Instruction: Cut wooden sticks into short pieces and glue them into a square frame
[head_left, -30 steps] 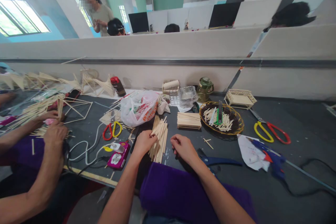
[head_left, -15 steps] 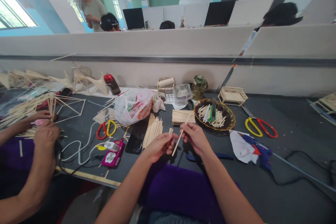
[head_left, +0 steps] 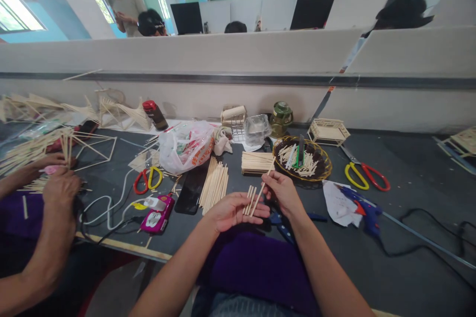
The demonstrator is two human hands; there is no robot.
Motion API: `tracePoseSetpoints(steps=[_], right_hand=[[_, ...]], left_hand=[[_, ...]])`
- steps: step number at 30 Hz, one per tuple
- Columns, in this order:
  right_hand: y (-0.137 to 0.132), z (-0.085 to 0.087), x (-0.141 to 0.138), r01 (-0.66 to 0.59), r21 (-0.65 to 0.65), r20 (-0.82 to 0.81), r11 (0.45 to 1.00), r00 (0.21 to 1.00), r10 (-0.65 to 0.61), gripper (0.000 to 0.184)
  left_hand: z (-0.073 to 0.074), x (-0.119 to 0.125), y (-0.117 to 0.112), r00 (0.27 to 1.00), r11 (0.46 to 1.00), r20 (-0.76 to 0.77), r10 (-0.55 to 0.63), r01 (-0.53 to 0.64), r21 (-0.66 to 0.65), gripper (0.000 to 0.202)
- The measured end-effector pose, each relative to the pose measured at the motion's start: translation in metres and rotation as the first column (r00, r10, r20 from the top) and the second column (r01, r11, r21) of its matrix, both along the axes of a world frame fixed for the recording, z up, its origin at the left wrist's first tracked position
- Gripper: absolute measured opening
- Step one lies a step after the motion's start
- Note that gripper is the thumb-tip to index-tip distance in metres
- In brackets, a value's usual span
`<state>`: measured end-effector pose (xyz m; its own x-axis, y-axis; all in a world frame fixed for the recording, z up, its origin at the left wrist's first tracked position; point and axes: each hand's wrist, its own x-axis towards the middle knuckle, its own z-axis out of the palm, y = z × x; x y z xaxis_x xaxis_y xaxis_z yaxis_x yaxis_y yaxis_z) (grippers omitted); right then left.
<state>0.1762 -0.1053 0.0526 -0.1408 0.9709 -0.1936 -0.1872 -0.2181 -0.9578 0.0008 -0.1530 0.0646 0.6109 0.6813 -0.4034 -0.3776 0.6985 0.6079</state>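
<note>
Several short wooden sticks [head_left: 250, 200] lie side by side across the fingers of my left hand [head_left: 234, 210], palm up, with its thumb over them. My right hand [head_left: 280, 189] pinches a longer thin wooden stick [head_left: 261, 192], slanted so its lower end reaches the left fingers beside the short ones. Behind my left hand lies a loose bundle of long sticks [head_left: 214, 183]. A neat stack of sticks [head_left: 256, 162] sits beyond both hands. Under my right wrist is a dark blue tool [head_left: 283, 228], partly hidden by the arm.
A wicker basket [head_left: 329, 171] holds stick pieces. Scissors [head_left: 366, 177] and a blue glue gun [head_left: 370, 215] lie right; a black phone [head_left: 189, 193], pink power strip [head_left: 158, 215] and plastic bag [head_left: 184, 151] lie left. A co-worker's hands [head_left: 61, 185] handle a stick frame at far left.
My left hand has turned palm up and its fingers have opened out, spreading the short sticks. My right hand has shifted slightly right, still pinching the longer stick. The view has tilted slightly down.
</note>
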Motion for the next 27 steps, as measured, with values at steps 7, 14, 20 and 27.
tracePoseSetpoints(steps=[7, 14, 20, 27], right_hand=[[-0.001, 0.002, 0.001, 0.02, 0.003, -0.004, 1.0, 1.0, -0.02, 0.04], [-0.006, 0.002, 0.007, -0.038, -0.036, 0.018, 0.999, 0.999, 0.039, 0.041], [-0.019, 0.011, 0.011, -0.239, -0.014, 0.122, 0.971, 0.963, 0.239, 0.034], [-0.014, 0.01, 0.02, -0.129, 0.181, 0.431, 0.975, 0.902, 0.039, 0.032]], left_hand=[[0.004, 0.006, -0.001, 0.998, 0.999, -0.051, -0.039, 0.04, 0.017, 0.03], [0.003, 0.01, -0.001, 0.997, 0.999, -0.07, -0.014, 0.017, 0.045, 0.029], [-0.004, 0.017, -0.002, 0.992, 0.98, -0.124, 0.038, -0.013, 0.2, 0.033], [-0.022, 0.02, 0.008, 0.866, 0.843, -0.39, 0.313, -0.064, 0.533, 0.028]])
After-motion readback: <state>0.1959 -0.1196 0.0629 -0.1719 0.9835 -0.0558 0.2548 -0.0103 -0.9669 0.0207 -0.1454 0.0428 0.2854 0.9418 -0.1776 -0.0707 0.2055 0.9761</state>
